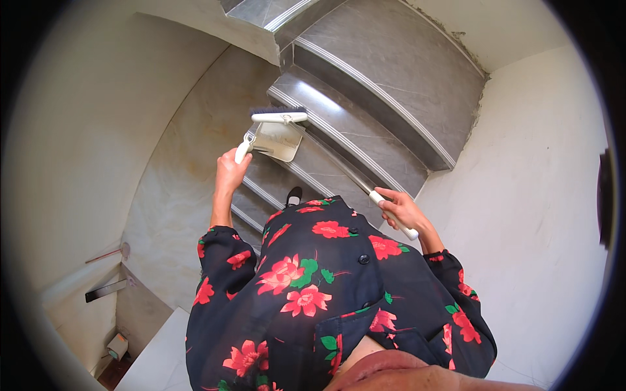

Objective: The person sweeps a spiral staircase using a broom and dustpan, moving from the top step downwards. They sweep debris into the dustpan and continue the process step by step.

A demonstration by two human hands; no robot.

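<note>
My left hand grips the white handle of a dustpan, whose cream pan hangs over the stair treads. A white broom head with dark bristles lies across the pan's far edge in this view; whether the two touch I cannot tell. From the head a thin metal broom pole runs down to the right. My right hand holds the white grip at the pole's end.
Grey stone stairs with ribbed light nosing strips rise toward the upper right. A white wall borders them on the right. On the left is a floor with a marbled pattern. One dark shoe shows on a lower step.
</note>
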